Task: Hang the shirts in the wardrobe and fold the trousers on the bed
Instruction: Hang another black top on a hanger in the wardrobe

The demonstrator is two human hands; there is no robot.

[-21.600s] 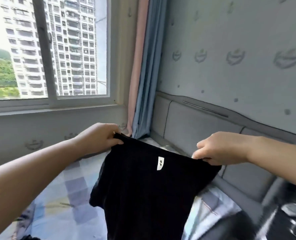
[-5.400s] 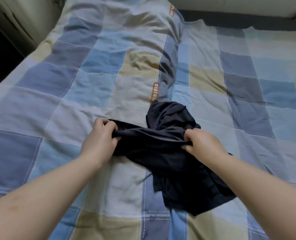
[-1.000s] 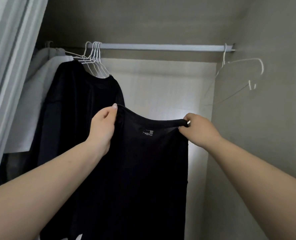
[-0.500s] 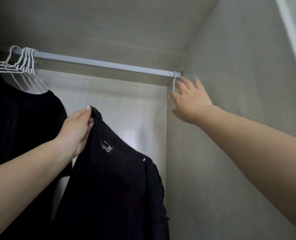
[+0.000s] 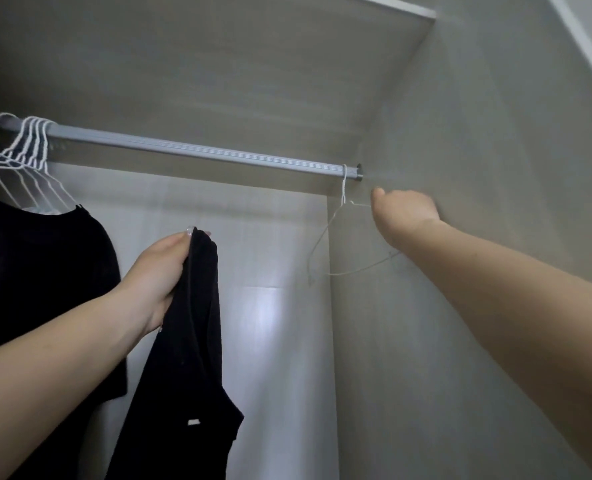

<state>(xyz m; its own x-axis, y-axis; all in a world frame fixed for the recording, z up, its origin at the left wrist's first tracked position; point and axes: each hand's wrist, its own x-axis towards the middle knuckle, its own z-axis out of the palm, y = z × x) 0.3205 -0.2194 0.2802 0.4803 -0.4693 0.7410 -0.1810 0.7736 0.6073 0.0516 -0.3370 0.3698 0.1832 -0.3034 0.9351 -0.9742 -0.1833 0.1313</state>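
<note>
My left hand [image 5: 159, 271] grips a black shirt [image 5: 187, 368] by its bunched top edge, and the cloth hangs down from my fist. My right hand [image 5: 402, 213] is stretched to the right end of the wardrobe rail [image 5: 197, 150], fingers curled on a thin white wire hanger [image 5: 325, 244] whose hook sits on the rail by the side wall. Part of the hanger's arm is hidden behind my hand.
Several white hangers [image 5: 28, 157] crowd the rail's left end, and a black shirt [image 5: 38, 271] hangs from them. The wardrobe's side wall [image 5: 461, 133] lies right behind my right hand. The rail's middle stretch carries nothing.
My right hand has dropped slightly from the hook and curled onto the hanger's arm. My left hand holds the shirt more bunched than before. The view has tilted upward a little.
</note>
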